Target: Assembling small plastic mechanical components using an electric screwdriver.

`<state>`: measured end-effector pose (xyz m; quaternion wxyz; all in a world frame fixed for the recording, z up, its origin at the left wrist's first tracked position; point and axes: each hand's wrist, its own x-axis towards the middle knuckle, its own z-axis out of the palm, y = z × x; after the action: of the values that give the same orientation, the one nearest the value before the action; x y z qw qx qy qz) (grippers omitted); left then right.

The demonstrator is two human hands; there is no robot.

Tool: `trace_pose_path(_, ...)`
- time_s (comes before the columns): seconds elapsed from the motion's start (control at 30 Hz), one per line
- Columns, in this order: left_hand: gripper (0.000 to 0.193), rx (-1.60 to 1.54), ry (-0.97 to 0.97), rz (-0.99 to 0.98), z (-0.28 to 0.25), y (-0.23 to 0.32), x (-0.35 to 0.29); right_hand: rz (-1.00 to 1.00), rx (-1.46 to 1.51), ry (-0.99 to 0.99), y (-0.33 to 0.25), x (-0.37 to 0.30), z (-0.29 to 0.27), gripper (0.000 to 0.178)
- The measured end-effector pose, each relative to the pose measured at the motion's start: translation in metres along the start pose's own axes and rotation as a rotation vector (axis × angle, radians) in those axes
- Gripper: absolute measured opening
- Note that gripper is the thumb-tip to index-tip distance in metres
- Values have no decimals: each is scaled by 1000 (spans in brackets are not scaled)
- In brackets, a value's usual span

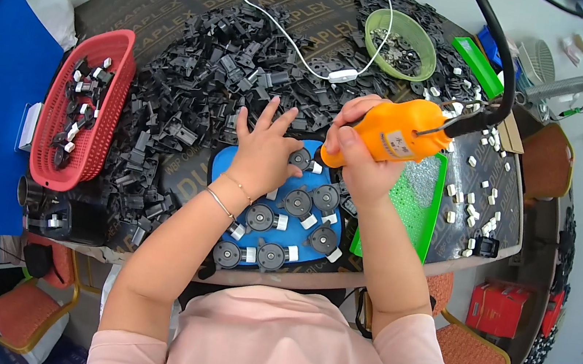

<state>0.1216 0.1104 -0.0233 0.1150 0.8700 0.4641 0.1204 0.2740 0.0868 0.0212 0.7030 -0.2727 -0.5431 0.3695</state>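
Observation:
My right hand is wrapped round an orange electric screwdriver with a black cable. Its front end points down and left, beside a round black plastic part on a blue mat. My left hand holds that part between thumb and index finger, its other fingers spread over the mat's edge. Whether the screwdriver's tip touches the part, I cannot tell. Several like assemblies with white ends, such as this round black assembly, lie on the mat nearer me.
Loose black plastic pieces are heaped behind and left. A red basket holds assemblies at left. A green tray of small metal bits lies right; a green bowl stands behind. White pieces are scattered far right. A white cord crosses the heap.

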Motion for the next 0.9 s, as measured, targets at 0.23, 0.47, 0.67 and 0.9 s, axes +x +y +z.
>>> trace_pose_path(0.23,44,-24,-11,-8,-1,-2,1,61,29,2,3,5,5,20)
trace_pose_path(0.47,44,-35,-4,0,-2,-2,0,81,51,-15,1,6,3,21)
trace_pose_path(0.67,35,-162,133,39,7,0,-4,13,103,15,-15,10,2,19)
trace_pose_path(0.9,15,-251,147,3,7,3,-6,-22,134,6,-22,9,6,21)
